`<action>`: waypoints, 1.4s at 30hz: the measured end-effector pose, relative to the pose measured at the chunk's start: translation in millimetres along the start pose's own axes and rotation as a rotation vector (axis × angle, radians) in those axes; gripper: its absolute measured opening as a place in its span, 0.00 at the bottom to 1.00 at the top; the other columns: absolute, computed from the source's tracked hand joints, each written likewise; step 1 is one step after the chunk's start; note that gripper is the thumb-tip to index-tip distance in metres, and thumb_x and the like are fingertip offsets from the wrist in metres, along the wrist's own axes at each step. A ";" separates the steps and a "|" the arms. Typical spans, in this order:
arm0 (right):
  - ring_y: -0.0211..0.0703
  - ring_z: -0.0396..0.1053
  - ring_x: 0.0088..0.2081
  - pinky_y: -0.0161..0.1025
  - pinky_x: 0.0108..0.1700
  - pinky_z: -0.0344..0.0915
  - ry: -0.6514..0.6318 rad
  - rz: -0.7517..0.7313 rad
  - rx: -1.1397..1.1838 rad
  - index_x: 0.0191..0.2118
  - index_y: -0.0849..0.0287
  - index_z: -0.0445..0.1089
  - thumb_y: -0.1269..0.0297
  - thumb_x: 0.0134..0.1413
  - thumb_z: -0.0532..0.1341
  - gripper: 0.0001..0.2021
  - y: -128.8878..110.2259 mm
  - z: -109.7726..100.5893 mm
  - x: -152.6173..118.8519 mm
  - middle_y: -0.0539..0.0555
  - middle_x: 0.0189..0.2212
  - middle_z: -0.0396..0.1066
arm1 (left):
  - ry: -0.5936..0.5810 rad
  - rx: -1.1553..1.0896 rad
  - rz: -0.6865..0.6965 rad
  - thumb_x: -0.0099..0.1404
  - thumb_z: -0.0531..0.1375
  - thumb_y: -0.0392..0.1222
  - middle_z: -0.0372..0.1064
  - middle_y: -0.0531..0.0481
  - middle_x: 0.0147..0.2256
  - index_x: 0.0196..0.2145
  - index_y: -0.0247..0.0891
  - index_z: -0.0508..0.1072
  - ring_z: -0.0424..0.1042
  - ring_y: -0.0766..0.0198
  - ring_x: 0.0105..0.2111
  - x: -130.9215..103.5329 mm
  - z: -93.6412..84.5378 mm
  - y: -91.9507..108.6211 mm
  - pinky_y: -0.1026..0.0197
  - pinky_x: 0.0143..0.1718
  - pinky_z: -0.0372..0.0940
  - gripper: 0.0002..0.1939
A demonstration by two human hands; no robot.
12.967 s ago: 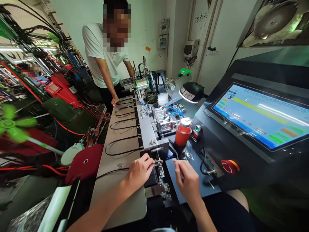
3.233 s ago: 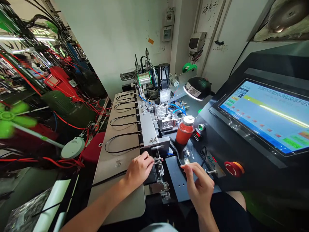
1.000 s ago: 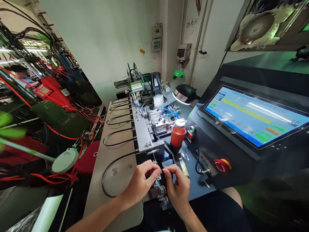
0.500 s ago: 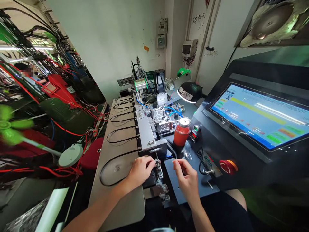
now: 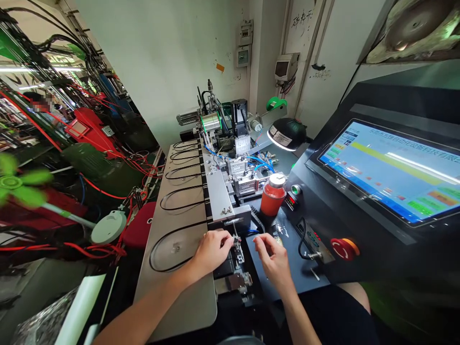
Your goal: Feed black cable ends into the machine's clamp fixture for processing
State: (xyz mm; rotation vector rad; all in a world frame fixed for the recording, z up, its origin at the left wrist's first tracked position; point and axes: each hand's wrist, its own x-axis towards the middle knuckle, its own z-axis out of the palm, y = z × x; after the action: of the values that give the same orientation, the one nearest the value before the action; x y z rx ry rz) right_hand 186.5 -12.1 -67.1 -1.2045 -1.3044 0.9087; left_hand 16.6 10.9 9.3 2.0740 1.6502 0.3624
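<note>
My left hand (image 5: 214,251) is closed, thumb and fingers together, beside a small metal fixture (image 5: 238,251); whatever it grips is hidden or too small to name. To the right of the fixture, my right hand (image 5: 273,256) is held over the dark blue plate (image 5: 264,280) with its thumb and index finger close together in a pinch; anything between them is too small to make out. Black cable loops (image 5: 163,239) lie in a row on the beige table (image 5: 194,304), their ends under the metal rail (image 5: 217,194).
A red bottle (image 5: 272,197) with a white lid stands behind my right hand. A lamp (image 5: 287,134) hangs over the machine. To the right are a touchscreen (image 5: 391,172) and a red emergency button (image 5: 344,249). At the left, a green fan (image 5: 19,184) and a person (image 5: 45,108).
My right hand has moved slightly left, toward the fixture. My left hand has stayed by the fixture. The camera view has shifted a little.
</note>
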 end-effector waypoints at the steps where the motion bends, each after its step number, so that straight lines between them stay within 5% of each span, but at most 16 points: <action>1: 0.38 0.58 0.23 0.34 0.25 0.55 -0.050 0.000 0.008 0.28 0.58 0.65 0.53 0.63 0.53 0.17 0.1 2.2 2.2 0.48 0.21 0.60 | -0.003 0.004 -0.007 0.65 0.53 0.38 0.74 0.50 0.27 0.27 0.38 0.76 0.71 0.63 0.28 0.4 0.2 0.9 0.63 0.32 0.59 0.13; 6: 0.36 0.53 0.23 0.35 0.27 0.51 -0.222 -0.032 0.017 0.27 0.56 0.56 0.55 0.65 0.49 0.17 1.5 19.3 14.7 0.45 0.21 0.54 | -0.012 0.018 -0.020 0.65 0.54 0.38 0.73 0.51 0.26 0.27 0.38 0.76 0.70 0.63 0.28 2.7 0.9 3.8 0.63 0.31 0.58 0.13; 13: 0.36 0.49 0.23 0.35 0.25 0.49 -0.189 -0.095 0.093 0.24 0.55 0.52 0.56 0.65 0.49 0.17 5.0 34.3 19.4 0.45 0.20 0.50 | 0.071 0.163 0.054 0.66 0.55 0.38 0.73 0.50 0.29 0.30 0.38 0.75 0.72 0.63 0.30 -2.3 5.3 -0.2 0.64 0.32 0.60 0.11; 18: 0.36 0.50 0.23 0.35 0.25 0.50 -0.132 -0.074 0.096 0.24 0.55 0.51 0.55 0.65 0.48 0.18 4.6 40.1 14.4 0.45 0.20 0.49 | 0.178 0.391 0.340 0.70 0.51 0.35 0.73 0.52 0.37 0.44 0.44 0.74 0.72 0.67 0.31 -13.7 7.9 -10.0 0.67 0.31 0.62 0.13; 24: 0.36 0.50 0.23 0.34 0.24 0.51 -0.107 -0.033 0.096 0.24 0.55 0.50 0.53 0.65 0.48 0.18 14.4 40.9 13.7 0.45 0.20 0.49 | 0.122 0.697 0.630 0.67 0.51 0.28 0.73 0.48 0.34 0.43 0.34 0.73 0.69 0.64 0.28 -14.8 4.5 -6.4 0.64 0.27 0.61 0.13; 29: 0.37 0.55 0.22 0.35 0.26 0.53 -0.066 -0.040 0.025 0.24 0.56 0.57 0.58 0.66 0.48 0.18 15.8 23.7 13.9 0.46 0.20 0.55 | 0.150 0.501 0.436 0.68 0.55 0.33 0.71 0.52 0.33 0.40 0.40 0.73 0.70 0.63 0.32 -13.4 -2.3 -8.5 0.63 0.32 0.63 0.08; 34: 0.44 0.67 0.38 0.38 0.40 0.63 -0.129 -0.329 -0.162 0.42 0.58 0.70 0.70 0.63 0.49 0.12 -1.1 13.3 5.9 0.55 0.35 0.70 | 0.091 0.463 0.313 0.68 0.57 0.37 0.71 0.51 0.33 0.34 0.38 0.73 0.70 0.62 0.34 -11.4 -7.7 -12.6 0.61 0.36 0.63 0.06; 39: 0.45 0.68 0.35 0.39 0.37 0.64 -0.029 -0.390 -0.279 0.37 0.59 0.70 0.72 0.61 0.51 0.11 -5.4 7.3 -1.6 0.55 0.32 0.70 | 0.107 0.459 0.320 0.68 0.57 0.36 0.71 0.52 0.32 0.32 0.38 0.73 0.70 0.63 0.33 -12.0 -6.8 -11.2 0.62 0.34 0.62 0.07; 42: 0.44 0.68 0.33 0.38 0.35 0.64 -0.083 -0.392 -0.272 0.35 0.59 0.70 0.72 0.60 0.51 0.11 -5.8 6.9 -1.5 0.54 0.30 0.69 | 0.108 0.468 0.325 0.67 0.57 0.36 0.71 0.52 0.32 0.32 0.38 0.73 0.70 0.63 0.33 -12.4 -6.9 -11.3 0.62 0.34 0.62 0.07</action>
State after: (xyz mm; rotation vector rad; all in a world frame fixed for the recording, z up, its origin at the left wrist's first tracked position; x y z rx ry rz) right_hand 178.7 -13.8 -62.5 -1.0671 -1.6985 0.5132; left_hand 0.8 2.2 10.5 2.7288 1.5664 0.2042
